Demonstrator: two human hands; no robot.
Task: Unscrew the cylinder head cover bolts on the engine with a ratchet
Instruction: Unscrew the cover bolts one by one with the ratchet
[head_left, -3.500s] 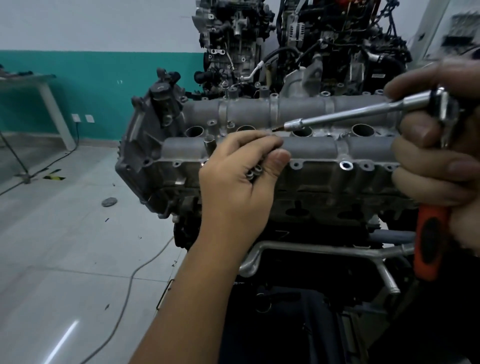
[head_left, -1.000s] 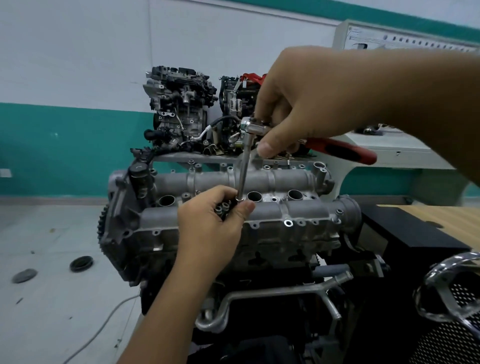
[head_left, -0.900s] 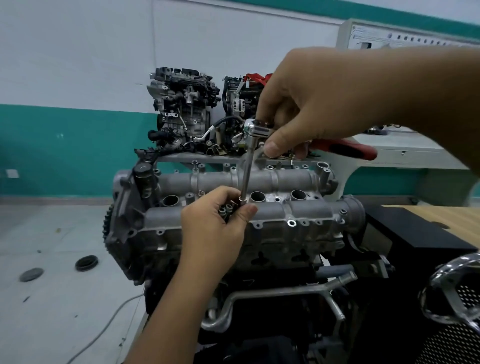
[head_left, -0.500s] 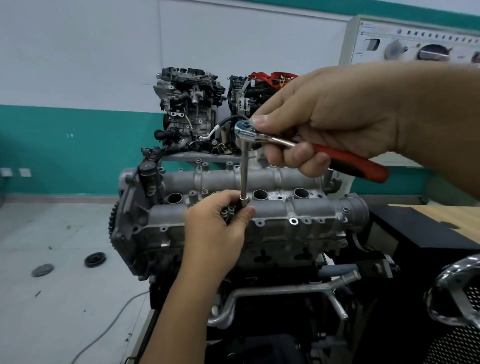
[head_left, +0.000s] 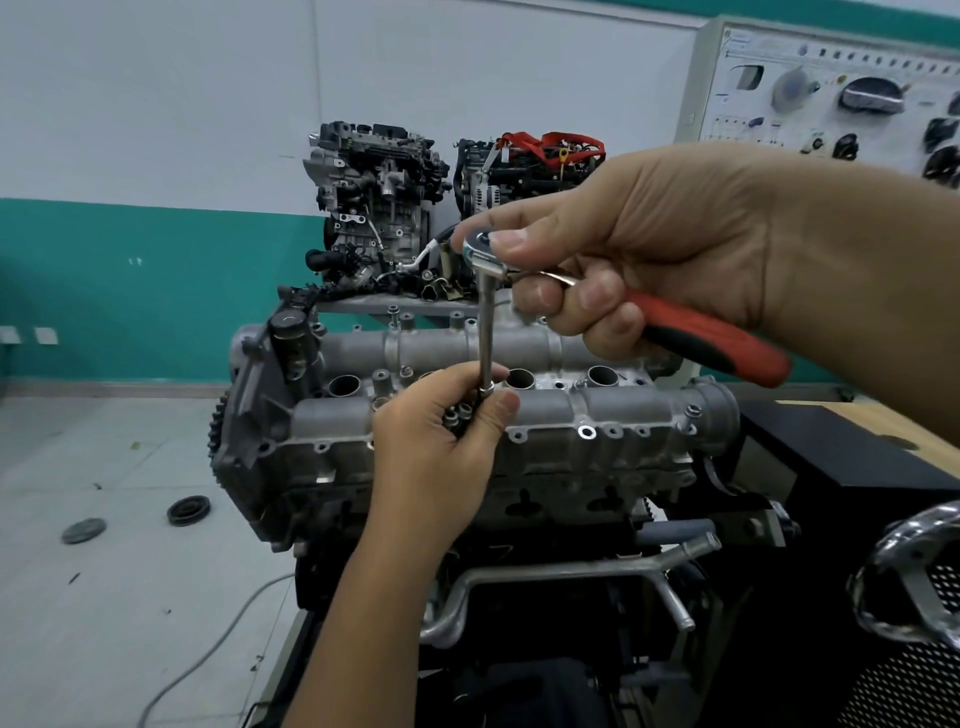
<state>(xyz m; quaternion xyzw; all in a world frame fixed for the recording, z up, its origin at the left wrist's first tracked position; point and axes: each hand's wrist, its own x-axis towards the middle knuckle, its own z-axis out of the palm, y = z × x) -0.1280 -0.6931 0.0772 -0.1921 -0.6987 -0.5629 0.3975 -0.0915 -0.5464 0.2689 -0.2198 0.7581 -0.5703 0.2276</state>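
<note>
Floor left: two dark round caps lying loose; the grey cylinder head cover sits atop the engine at centre, its open round wells showing nothing inside that I can tell. My left hand is cupped on the cover's front edge, holding several loose bolts while fingertips pinch the extension bar's lower end. My right hand clenches the red-handled ratchet, thumb on its head, bar standing upright onto the cover.

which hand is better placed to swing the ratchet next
Right. The right hand already grips the ratchet by its red handle; the left hand holds loose bolts and steadies the extension.
</note>
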